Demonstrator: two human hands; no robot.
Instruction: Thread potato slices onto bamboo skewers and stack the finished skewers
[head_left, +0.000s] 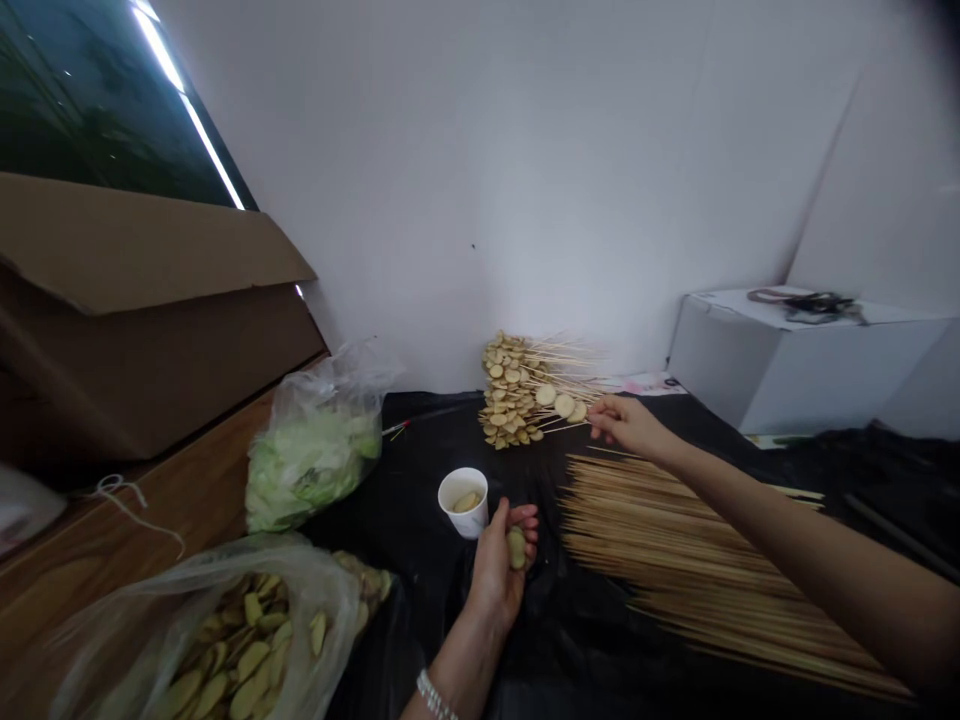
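1. Left hand (496, 570): low centre over the black sheet (450, 650), palm turned up. Fingers are curled in and pinch a potato slice (516, 548) against the palm, with the thumb alongside. Beaded bracelet (435, 695) at the wrist
2. Potato slice: pale and oval, standing on end in that grip, just right of the paper cup (463, 502) and apart from it
3. Right hand (626, 425): reached forward, far side of the sheet. Fingertips are pressed together on the bare end of a loaded skewer (564, 405)
4. Loaded skewer: carries a few round slices and points left, away from the hand. It lies at the near right edge of the heap of finished skewers (514, 390) by the white wall. Cannot tell if it rests on the heap or is held just clear
5. Paper cup: white, upright, near the left thumb, with one slice visible inside
6. Bare skewers (675, 545): a broad sheaf lying flat on the sheet, right of the left hand, running under the right forearm
7. Clear bag of cut slices (240, 640): near left corner, mouth open
8. Bag of green leaves (311, 460): behind the slice bag, at the sheet's left edge
9. Cardboard box (142, 300): flap open, on the wooden top (150, 530), far left
10. White box (795, 370): far right, with something dark and tangled on its lid, too small to make out
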